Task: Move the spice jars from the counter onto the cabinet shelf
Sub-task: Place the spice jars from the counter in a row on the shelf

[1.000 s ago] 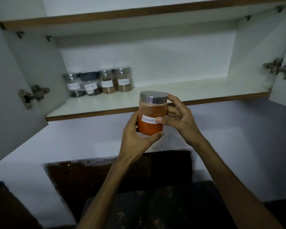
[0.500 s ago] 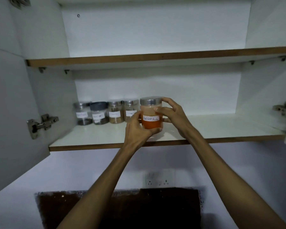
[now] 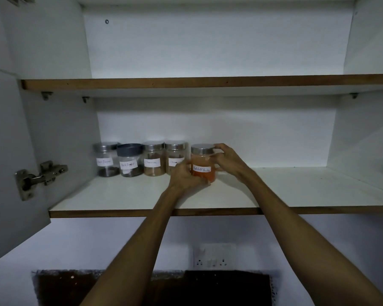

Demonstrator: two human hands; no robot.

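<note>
Inside the open cabinet, the lower shelf [image 3: 119, 195] carries a row of four labelled jars [image 3: 139, 160]. The upright chilli jar [image 3: 202, 163] sits just right of them, gripped between left hand [image 3: 184, 175] and right hand [image 3: 229, 161], seemingly resting on the shelf.

Lower cabinet shelf [image 3: 124, 195]: white top, brown front edge. Along its back stand four labelled jars in a row, left to right: steel-lidded jar [image 3: 106, 160], dark-lidded jar [image 3: 129, 161], and two brown-spice jars [image 3: 153, 160] [image 3: 175, 157], neighbours touching or nearly so. Just right of them my red chilli jar [image 3: 202, 163] sits at shelf level; I cannot tell whether its base touches.
</note>
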